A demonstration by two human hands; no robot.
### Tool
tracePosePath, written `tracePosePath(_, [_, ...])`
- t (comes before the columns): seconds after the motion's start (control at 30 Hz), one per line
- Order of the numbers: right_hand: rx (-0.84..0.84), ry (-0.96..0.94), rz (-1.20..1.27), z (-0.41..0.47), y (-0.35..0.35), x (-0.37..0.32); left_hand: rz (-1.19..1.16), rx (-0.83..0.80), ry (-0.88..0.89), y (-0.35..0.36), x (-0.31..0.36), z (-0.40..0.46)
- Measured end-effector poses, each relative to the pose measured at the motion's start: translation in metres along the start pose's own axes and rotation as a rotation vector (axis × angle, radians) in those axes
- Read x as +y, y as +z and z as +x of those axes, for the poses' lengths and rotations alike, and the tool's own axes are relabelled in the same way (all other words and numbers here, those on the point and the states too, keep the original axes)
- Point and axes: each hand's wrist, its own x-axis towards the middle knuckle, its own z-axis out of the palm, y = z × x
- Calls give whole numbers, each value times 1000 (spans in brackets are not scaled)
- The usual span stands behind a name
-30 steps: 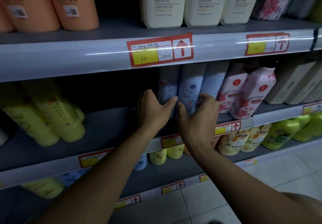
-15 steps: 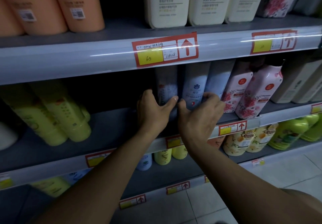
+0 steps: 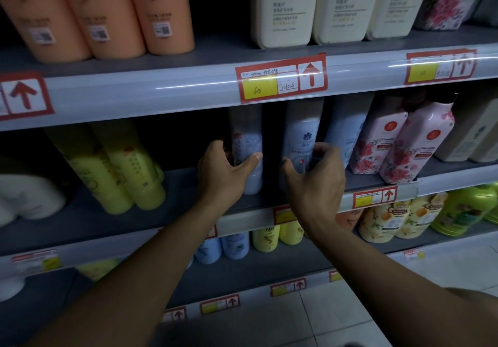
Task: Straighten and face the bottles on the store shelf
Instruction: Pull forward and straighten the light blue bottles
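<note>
On the middle shelf (image 3: 188,185) two pale blue bottles are being handled, one in each hand. The left hand (image 3: 221,176) is wrapped around the left blue bottle (image 3: 246,147), thumb across its front, and the right hand (image 3: 315,182) is closed on the right blue bottle (image 3: 301,136), fingers curled round its right side. A dark gap stands between the two bottles, so they are apart, not touching. A third blue bottle (image 3: 345,128) stands just beside the right hand, and past it two pink floral bottles (image 3: 398,147) lean together near the shelf's front edge.

To the left, two yellow bottles (image 3: 118,174) stand tilted, well apart from the left hand, with a broad stretch of bare grey shelf between (plenty of room there to slide things). Something white (image 3: 29,198) sits at the far left edge; what it is I cannot tell.

Above, three orange bottles (image 3: 113,17) and three cream bottles (image 3: 334,7) stand on the top shelf, with an open gap between the groups. Its front rail carries a red and yellow price tag (image 3: 281,81) with an arrow. Both blue bottles stand set back from the front lip.
</note>
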Motion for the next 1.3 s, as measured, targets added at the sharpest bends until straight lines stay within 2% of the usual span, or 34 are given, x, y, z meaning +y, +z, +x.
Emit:
tracePosePath(0.37, [-180, -125, 45, -9, 14, -5, 38, 49, 5, -35, -21, 7])
tracePosePath(0.87, [-229, -196, 18, -10, 46, -13, 110, 151, 13, -49, -39, 18])
tracePosePath(1.3, [-240, -190, -25, -2, 70, -19, 172, 149, -13, -37, -36, 28])
